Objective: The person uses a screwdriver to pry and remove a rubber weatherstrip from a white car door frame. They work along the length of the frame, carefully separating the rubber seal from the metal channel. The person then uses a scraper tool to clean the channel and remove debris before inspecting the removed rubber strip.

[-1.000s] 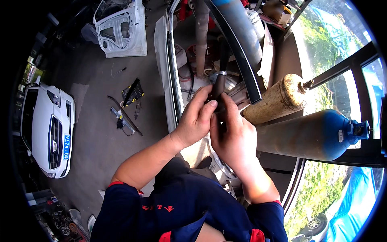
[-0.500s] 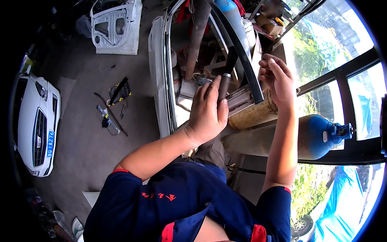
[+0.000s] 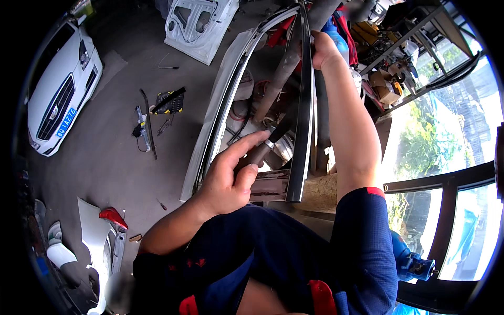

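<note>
A white car door (image 3: 195, 163) stands in front of me, with its window frame toward my hands. Along the near side of that frame runs a long, glossy black trim strip (image 3: 303, 121). My left hand (image 3: 226, 181) is closed round the brown handle of a hand tool (image 3: 257, 156) with a metal collar and a flat black end, perhaps a scraper. The tool's dark end points at the strip across the window opening; whether they touch I cannot tell. High up on the strip, my right hand (image 3: 324, 50) grips its edge, with the fingertips partly hidden.
A bare white door panel (image 3: 202, 44) and several loose parts (image 3: 142, 128) lie on the floor to the left. Farther left is a white car (image 3: 63, 89). Cluttered shelving (image 3: 391, 86) and a blue gas cylinder (image 3: 407, 257) stand right, by the windows.
My right hand has gone from hovering beside the trim strip up to its far part and taken hold there. The left hand has lowered with the tool. The view has turned.
</note>
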`<act>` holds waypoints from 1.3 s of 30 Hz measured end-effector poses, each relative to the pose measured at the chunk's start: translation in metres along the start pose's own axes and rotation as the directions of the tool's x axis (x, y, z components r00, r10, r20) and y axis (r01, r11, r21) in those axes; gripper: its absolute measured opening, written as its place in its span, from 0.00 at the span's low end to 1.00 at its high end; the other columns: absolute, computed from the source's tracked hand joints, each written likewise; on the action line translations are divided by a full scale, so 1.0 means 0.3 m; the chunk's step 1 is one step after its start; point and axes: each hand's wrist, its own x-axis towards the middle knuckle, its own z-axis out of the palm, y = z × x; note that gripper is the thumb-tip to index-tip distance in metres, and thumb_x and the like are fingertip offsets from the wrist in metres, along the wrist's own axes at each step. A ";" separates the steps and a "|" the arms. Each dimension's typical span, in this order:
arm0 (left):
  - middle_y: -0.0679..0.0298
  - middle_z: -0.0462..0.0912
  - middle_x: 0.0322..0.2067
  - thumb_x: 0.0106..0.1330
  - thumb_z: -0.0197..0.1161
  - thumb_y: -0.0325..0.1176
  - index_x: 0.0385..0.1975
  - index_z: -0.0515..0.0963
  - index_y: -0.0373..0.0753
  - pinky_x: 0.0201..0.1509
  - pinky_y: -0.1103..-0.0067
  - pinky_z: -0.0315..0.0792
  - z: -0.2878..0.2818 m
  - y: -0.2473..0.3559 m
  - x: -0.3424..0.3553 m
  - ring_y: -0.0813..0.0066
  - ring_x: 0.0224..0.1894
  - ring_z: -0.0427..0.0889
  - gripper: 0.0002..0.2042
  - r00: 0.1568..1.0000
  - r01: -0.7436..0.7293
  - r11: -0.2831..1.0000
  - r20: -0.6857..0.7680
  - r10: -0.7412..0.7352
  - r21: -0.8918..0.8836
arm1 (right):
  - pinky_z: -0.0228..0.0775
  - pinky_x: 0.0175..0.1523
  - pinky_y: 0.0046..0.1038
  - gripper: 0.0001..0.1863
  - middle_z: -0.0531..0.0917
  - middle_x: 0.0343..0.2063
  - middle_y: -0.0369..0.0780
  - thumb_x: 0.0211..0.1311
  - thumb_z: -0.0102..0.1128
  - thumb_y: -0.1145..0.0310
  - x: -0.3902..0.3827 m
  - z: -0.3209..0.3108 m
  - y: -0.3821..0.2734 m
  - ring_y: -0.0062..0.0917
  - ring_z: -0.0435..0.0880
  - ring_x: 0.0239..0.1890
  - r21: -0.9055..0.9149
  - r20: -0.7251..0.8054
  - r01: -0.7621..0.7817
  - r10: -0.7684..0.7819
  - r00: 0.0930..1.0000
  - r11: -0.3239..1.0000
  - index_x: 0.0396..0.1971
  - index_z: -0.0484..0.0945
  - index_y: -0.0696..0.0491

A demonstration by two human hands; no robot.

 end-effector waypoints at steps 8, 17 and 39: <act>0.47 0.80 0.56 0.59 0.53 0.20 0.62 0.72 0.29 0.65 0.73 0.70 0.025 0.057 -0.012 0.60 0.59 0.80 0.27 0.996 -0.030 0.988 -0.074 0.042 0.149 | 0.79 0.28 0.43 0.17 0.82 0.29 0.46 0.75 0.39 0.67 0.260 0.000 0.064 0.37 0.82 0.24 0.190 0.046 0.075 -0.085 0.995 0.979 0.48 0.77 0.59; 0.50 0.84 0.41 0.60 0.51 0.18 0.60 0.72 0.26 0.43 0.77 0.81 0.124 0.144 0.000 0.70 0.36 0.87 0.24 0.987 0.051 0.993 -0.160 -0.034 0.106 | 0.64 0.21 0.26 0.13 0.76 0.22 0.38 0.74 0.37 0.65 0.150 0.025 0.063 0.26 0.72 0.19 0.163 -0.021 0.117 -0.115 0.993 0.980 0.32 0.72 0.52; 0.50 0.85 0.46 0.60 0.55 0.20 0.52 0.79 0.27 0.57 0.75 0.76 0.055 0.059 0.040 0.64 0.49 0.85 0.19 0.993 0.008 0.981 -0.113 0.014 0.192 | 0.62 0.21 0.27 0.13 0.75 0.21 0.38 0.73 0.38 0.67 0.121 -0.014 0.058 0.27 0.71 0.18 -0.005 0.033 0.167 -0.167 0.985 0.986 0.31 0.72 0.52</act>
